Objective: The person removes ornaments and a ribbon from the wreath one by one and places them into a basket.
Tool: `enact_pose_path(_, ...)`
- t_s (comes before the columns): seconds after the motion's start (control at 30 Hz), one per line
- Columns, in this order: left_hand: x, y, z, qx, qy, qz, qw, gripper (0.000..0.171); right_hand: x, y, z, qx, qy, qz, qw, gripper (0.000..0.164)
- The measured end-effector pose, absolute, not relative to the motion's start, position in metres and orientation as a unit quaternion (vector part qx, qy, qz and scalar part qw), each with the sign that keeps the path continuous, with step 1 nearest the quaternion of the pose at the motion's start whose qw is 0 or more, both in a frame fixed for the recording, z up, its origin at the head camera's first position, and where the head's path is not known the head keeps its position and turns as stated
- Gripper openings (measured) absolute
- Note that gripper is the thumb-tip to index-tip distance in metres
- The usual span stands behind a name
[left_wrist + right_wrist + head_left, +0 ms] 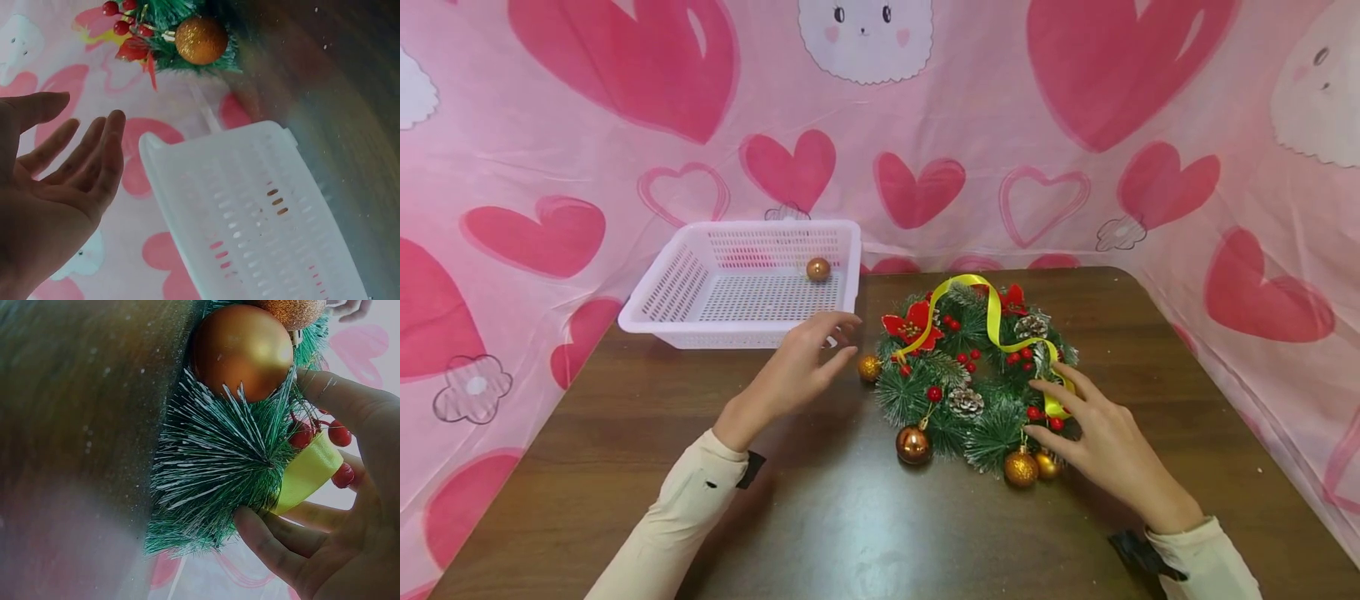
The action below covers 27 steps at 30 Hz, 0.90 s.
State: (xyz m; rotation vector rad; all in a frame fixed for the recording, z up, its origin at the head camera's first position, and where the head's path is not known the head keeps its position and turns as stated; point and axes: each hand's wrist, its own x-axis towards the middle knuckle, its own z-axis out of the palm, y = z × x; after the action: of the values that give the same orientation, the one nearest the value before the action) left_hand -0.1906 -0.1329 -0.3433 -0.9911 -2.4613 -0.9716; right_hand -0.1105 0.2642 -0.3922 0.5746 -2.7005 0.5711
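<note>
A green wreath (951, 371) lies flat on the brown table (850, 533), right of the white basket (722, 327) and just beside it. The right hand (1108, 437) is at the wreath's right side, its fingers spread and slightly bent; the fingertips touch the needles near the end of the yellow ribbon (994, 317), and a gap shows between thumb and forefinger, so the hand is not clenched. The left hand (801, 367) is free and loosely bent, holding nothing, in the air between the basket's near right corner and the wreath; the left wrist view shows it apart from both. The ribbon runs in a loose wave over the wreath, from its left side across the top and down to the right hand. Two red flowers (917, 327), two frosted pinecones (966, 402) and clusters of red berries (934, 394) sit among the needles. A glittery ball (869, 368) is at the left edge, a shiny brown ball (913, 446) at the near edge, and a gold glitter ball (1021, 468) touches a smooth gold ball (1047, 464) close to the right thumb. A single copper ball (817, 269) rests in the basket, toward its far right corner. Behind hangs a pink cloth (977, 108) printed with hearts.
</note>
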Motion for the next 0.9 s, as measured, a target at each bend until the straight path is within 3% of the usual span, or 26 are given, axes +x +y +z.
enact_pose_path(0.43,-0.196,-0.126,-0.366,-0.353,-0.879,-0.310,0.083,0.029,-0.109,0.265,-0.393,0.201,-0.946,0.196,0.161,0.059)
enact_pose_path(0.9,-0.202,-0.124,-0.386,-0.345,-0.886,-0.307,0.049,0.039,-0.110,0.265,-0.393,0.198,-0.947,0.196,0.161,0.060)
